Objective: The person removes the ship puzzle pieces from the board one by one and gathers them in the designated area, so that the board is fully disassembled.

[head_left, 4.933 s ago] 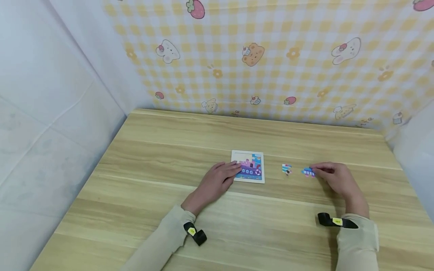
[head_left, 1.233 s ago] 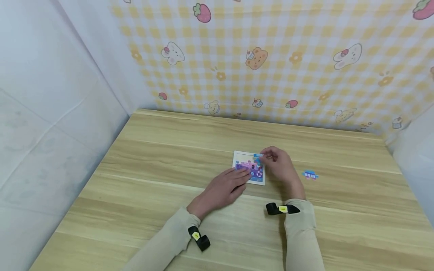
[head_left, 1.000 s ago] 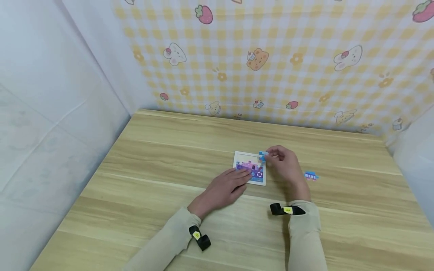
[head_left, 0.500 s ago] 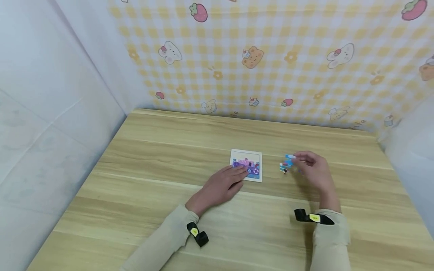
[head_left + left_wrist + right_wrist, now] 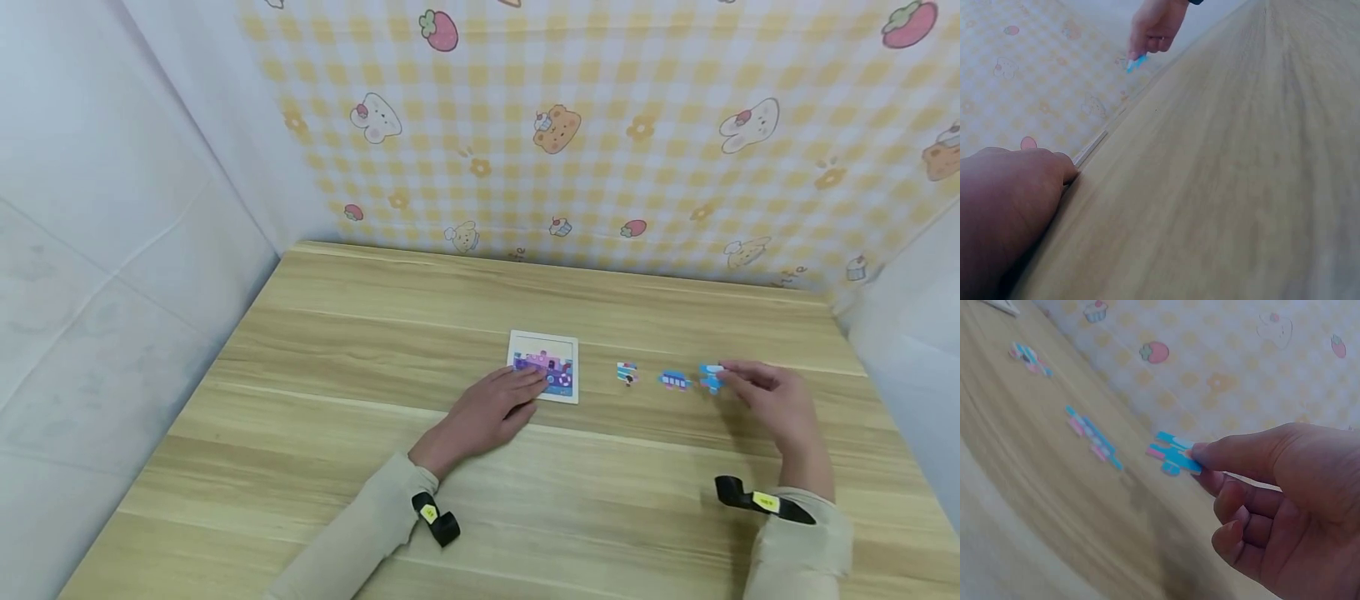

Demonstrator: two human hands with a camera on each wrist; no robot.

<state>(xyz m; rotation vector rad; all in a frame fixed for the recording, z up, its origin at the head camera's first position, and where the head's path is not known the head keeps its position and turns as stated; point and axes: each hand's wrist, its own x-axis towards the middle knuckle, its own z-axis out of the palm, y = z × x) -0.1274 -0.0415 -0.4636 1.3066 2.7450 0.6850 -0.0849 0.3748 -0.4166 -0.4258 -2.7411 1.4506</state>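
Pinching a blue piece (image 5: 1174, 454), the right hand (image 5: 783, 412) appears everywhere; only head view shows left hand (image 5: 487, 410) outstretched on a puzzle (image 5: 542, 342)

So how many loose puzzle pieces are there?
3: blue piece in the right hand; on the table, striped piece nearest the frame, windowed piece between those two. The left hand may hide more.

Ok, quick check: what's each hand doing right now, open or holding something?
Left hand: open, resting on the puzzle board.
Right hand: closed, pinching a blue puzzle piece.
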